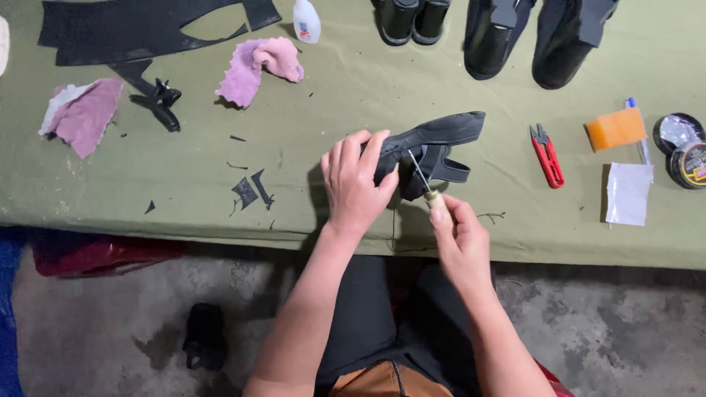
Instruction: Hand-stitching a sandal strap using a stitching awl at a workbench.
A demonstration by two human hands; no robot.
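Note:
My left hand (357, 180) grips a black shoe upper (435, 144) over the green cloth-covered table (331, 95), fingers curled over its near end. My right hand (457, 235) holds an awl (426, 185) by its pale wooden handle. The thin metal needle of the awl points up into the black piece beside my left fingers. A dark thread hangs down from the piece towards the table's front edge.
Red thread snips (546, 154), an orange block (616, 129), a white paper (629, 193) and round spools (682, 149) lie at the right. Black boots (515, 37) stand at the back. Pink rags (259, 68), black leather scraps (132, 29) and a white glue bottle (307, 20) lie at the left.

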